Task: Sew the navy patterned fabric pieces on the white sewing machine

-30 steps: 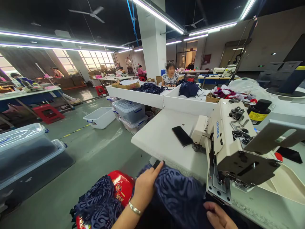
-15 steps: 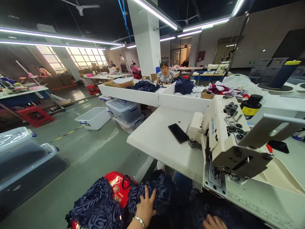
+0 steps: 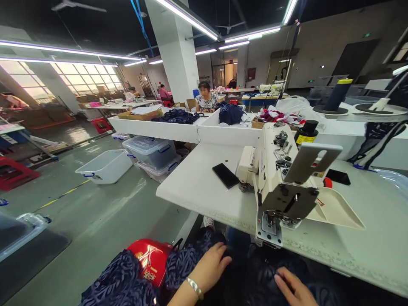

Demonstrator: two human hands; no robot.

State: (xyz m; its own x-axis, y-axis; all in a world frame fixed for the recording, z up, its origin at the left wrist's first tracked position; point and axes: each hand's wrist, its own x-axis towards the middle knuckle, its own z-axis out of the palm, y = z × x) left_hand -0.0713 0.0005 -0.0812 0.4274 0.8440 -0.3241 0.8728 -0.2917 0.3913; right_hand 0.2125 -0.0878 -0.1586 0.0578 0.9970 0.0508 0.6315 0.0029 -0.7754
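Observation:
Dark navy patterned lace fabric (image 3: 188, 261) lies bunched in my lap below the table edge. My left hand (image 3: 211, 267), a bracelet on its wrist, rests on this fabric with fingers loosely curled. My right hand (image 3: 293, 287) lies flat on the dark cloth under the sewing machine (image 3: 277, 178), fingers apart. More of the lace (image 3: 121, 280) hangs over a red plastic stool (image 3: 149, 261) at my left. The white machine stands on the white table (image 3: 204, 187) right above my hands.
A black phone (image 3: 225, 175) lies on the table left of the machine. A black thread cone (image 3: 306, 132) stands behind it. Clear plastic bins (image 3: 105, 165) sit on the green floor. A seated person (image 3: 205, 98) works at the far bench behind white troughs of dark fabric (image 3: 178, 117).
The view swung right and the machine now sits nearer the middle. My left hand slid off the table edge down onto the lace in my lap; the right hand moved a little forward.

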